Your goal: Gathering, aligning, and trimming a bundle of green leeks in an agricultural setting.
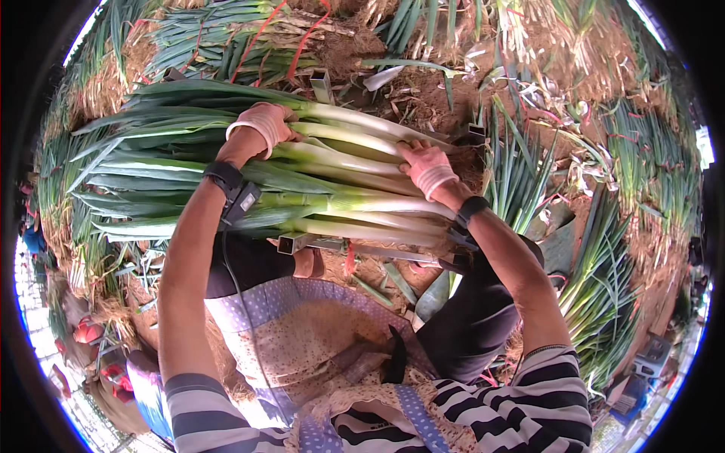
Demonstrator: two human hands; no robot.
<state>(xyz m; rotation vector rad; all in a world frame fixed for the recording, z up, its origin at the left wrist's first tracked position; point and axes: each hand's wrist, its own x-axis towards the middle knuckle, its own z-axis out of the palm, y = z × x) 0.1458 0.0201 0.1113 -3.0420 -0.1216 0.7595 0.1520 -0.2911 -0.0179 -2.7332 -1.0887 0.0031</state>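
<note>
A row of large green onions (362, 198) lies side by side on a metal frame (294, 243) in front of me, green leaves to the left, white stems and roots to the right. My left hand (266, 127), in a pinkish glove, is curled over the upper stalks where leaf meets white stem; its fingertips are partly hidden. Gloved too, my right hand (426, 167) rests on the white stems near the root end, fingers bent over them. Whether it grips a stalk is unclear. Both wrists wear black bands, the left one with a small device and cable.
Bundled green onions with red ties (226, 39) lie beyond the frame. More onion bundles (600, 306) stand or lie at the right. Loose leaves (399, 283) and peelings litter the soil. A grey plastic stool (651, 355) is at the far right.
</note>
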